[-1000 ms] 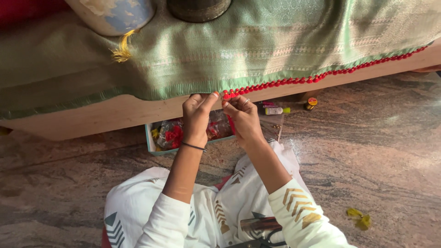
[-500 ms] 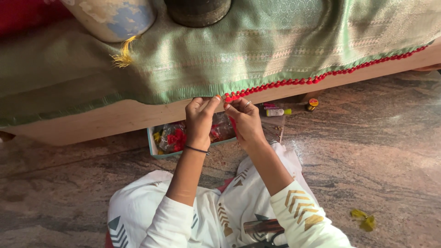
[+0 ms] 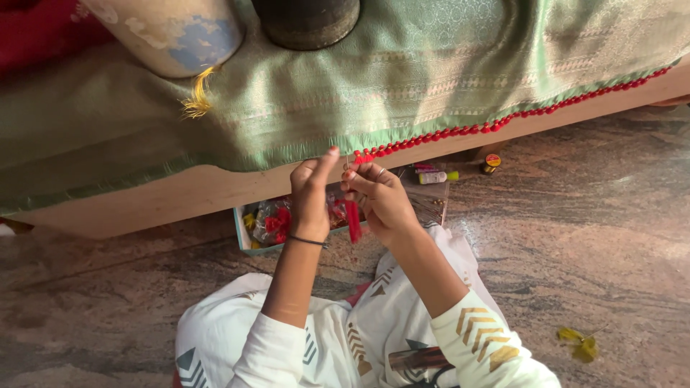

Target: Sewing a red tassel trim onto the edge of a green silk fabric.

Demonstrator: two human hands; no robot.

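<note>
Pinching the green cloth (image 3: 402, 93) edge, both hands (image 3: 310, 197) (image 3: 381, 201) seemingly grip red thread (image 3: 353, 219).

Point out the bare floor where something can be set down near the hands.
Bare stone floor lies right of the right hand, between the bench edge and the yellow scrap. More bare floor lies left of the box, below the bench. It is crowded under the left hand: the box, red thread and small bottles.

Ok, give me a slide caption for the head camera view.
Seated on a stone floor, left hand and right hand work red beaded trim along the edge of a green cloth.
</note>
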